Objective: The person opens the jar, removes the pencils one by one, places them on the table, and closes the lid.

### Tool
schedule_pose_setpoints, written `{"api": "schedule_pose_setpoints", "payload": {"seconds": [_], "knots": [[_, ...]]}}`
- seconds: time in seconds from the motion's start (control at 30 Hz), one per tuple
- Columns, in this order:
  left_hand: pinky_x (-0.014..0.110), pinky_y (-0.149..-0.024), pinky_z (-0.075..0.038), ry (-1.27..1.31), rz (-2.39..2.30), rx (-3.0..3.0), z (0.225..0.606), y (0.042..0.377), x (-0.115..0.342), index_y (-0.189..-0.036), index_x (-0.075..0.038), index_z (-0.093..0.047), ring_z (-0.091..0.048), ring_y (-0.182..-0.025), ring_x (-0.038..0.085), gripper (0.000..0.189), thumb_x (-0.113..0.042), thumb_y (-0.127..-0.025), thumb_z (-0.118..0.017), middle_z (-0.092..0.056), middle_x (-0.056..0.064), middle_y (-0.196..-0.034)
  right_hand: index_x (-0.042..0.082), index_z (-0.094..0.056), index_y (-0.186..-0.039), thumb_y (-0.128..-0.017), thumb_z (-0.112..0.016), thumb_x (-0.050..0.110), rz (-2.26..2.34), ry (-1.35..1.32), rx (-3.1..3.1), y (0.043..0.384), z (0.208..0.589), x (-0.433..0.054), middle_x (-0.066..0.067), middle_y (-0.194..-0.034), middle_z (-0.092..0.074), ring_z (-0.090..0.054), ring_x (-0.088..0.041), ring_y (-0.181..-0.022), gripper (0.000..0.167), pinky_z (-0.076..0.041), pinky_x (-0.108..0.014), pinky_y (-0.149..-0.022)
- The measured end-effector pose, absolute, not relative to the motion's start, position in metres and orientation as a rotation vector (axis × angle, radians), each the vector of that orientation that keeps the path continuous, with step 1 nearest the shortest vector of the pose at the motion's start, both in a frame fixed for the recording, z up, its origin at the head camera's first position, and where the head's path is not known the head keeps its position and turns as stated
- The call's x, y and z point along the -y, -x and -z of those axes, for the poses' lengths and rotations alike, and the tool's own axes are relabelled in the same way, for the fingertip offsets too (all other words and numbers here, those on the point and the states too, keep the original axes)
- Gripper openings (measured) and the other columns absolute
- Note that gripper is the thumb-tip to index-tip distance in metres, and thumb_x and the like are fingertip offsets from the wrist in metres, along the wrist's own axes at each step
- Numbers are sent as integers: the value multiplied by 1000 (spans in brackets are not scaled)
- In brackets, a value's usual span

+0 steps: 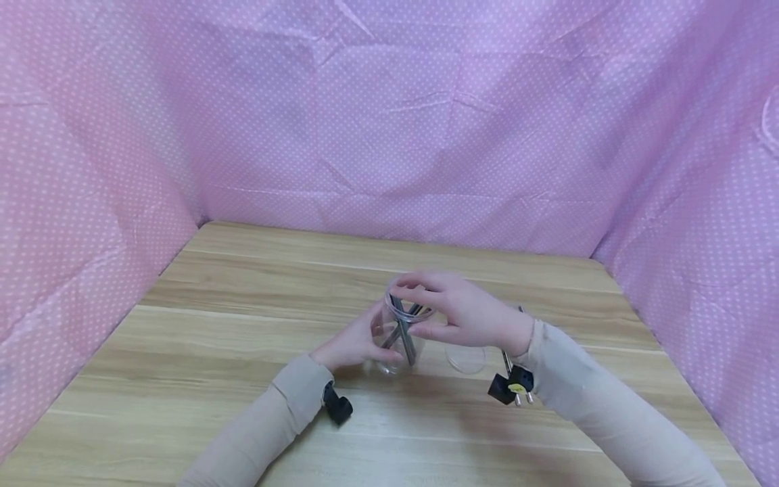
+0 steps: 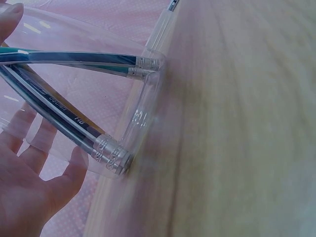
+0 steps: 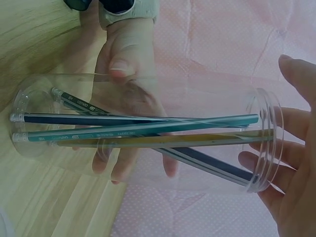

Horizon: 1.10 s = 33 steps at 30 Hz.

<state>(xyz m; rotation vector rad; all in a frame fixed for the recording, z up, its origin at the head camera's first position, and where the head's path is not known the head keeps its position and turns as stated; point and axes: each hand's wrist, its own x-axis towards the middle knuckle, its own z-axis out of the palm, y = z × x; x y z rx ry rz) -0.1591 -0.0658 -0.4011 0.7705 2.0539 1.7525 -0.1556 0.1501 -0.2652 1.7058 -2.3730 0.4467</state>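
A tall clear plastic jar (image 1: 420,315) stands on the table with several pencils (image 3: 143,129) leaning and crossing inside, green, dark and yellowish-brown, metal eraser ends down. My left hand (image 1: 356,338) holds the jar's body from the left, its thumb on the near side and its fingers on the far side, visible through the plastic. At the jar's open mouth is my right hand (image 1: 459,308), its fingers spread and slightly bent over the rim, fingertips right at the threaded edge. Its thumb (image 3: 298,79) stands away from the rim. No pencil shows between the right fingers.
A clear round lid (image 1: 465,358) lies on the wooden table (image 1: 243,284) right of the jar. Pencils (image 1: 506,363) lie farther right, partly under my right wrist and its black camera (image 1: 511,384). Pink dotted cloth (image 1: 389,135) surrounds the table's back and sides.
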Motion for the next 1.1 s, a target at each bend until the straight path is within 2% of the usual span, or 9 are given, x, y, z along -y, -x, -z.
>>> {"api": "schedule_pose_setpoints", "payload": {"seconds": [0.17, 0.43, 0.53, 0.7, 0.87, 0.97, 1.1], "knots": [[49, -112, -32, -756, -1752, -2053, 400, 157, 65, -150, -23, -20, -37, -136, 30, 99, -8, -72, -80, -34, 3, -152, 6, -52, -135, -97, -35, 52, -419, -1710, 2378, 155, 268, -150, -12, -134, -52, -51, -26, -122, 62, -45, -43, -102], [48, -112, -32, -759, -1749, -2069, 402, 157, 65, -150, -21, -20, -36, -136, 29, 99, -7, -72, -80, -34, 4, -152, 6, -54, -133, -98, -32, 52, -424, -1705, 2378, 157, 271, -150, -9, -134, -54, -51, -23, -123, 62, -43, -41, -104], [47, -112, -34, -760, -1755, -2061, 401, 158, 65, -150, -20, -19, -36, -136, 30, 100, -6, -72, -80, -32, 5, -153, 4, -54, -131, -99, -38, 46, -453, -1691, 2400, 157, 270, -150, -9, -134, -55, -50, -24, -124, 56, -42, -41, -106], [48, -112, -33, -753, -1748, -2065, 401, 158, 65, -151, -19, -17, -36, -136, 31, 102, -4, -72, -79, -30, 6, -154, 3, -59, -126, -95, -55, 26, -531, -1644, 2447, 158, 268, -149, -8, -125, -62, -55, -21, -118, 38, -45, -38, -103], [49, -112, -33, -777, -1740, -2077, 400, 158, 65, -152, -19, -15, -35, -137, 33, 103, -5, -73, -79, -30, 6, -154, 2, -66, -114, -90, -61, 15, -626, -1626, 2398, 162, 266, -146, -5, -107, -69, -59, -18, -102, 28, -51, -33, -90], [51, -112, -33, -801, -1741, -2080, 400, 159, 66, -152, -18, -14, -34, -137, 35, 103, -6, -73, -79, -29, 9, -154, 2, -69, -107, -87, -65, 10, -698, -1611, 2374, 165, 266, -144, -5, -96, -71, -59, -17, -90, 23, -53, -27, -74], [49, -112, -33, -800, -1739, -2090, 400, 159, 66, -152, -19, -14, -35, -137, 33, 104, -8, -72, -80, -30, 7, -154, 2, -71, -101, -83, -69, 6, -784, -1555, 2425, 166, 263, -141, -6, -88, -68, -56, -16, -76, 19, -48, -18, -55]]}}
